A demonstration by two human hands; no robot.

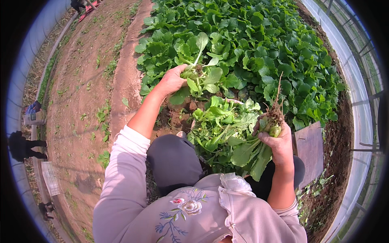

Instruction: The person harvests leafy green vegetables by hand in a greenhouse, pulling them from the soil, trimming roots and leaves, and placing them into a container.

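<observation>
My left hand (174,79) is closed around the base of an uprooted leafy green plant (199,74), its pale-backed leaves fanning out at the edge of the growing bed. In my right hand (277,138) is a bunch of leafy greens (258,153), roots and soil pointing up and leaves hanging down. Between my knees, below and between the hands, a container with a pale rim (234,100) is heaped with loose greens (220,127). The right-hand bunch hangs over the heap's right side. Most of the container is hidden by leaves.
Dense leafy greens (243,45) grow ahead. A flat board (309,152) lies at the right, near the plastic greenhouse wall (358,91). Bare soil with small weeds (82,100) stretches left. Several people are at the far left, by a white crate (50,178) and a box (35,118).
</observation>
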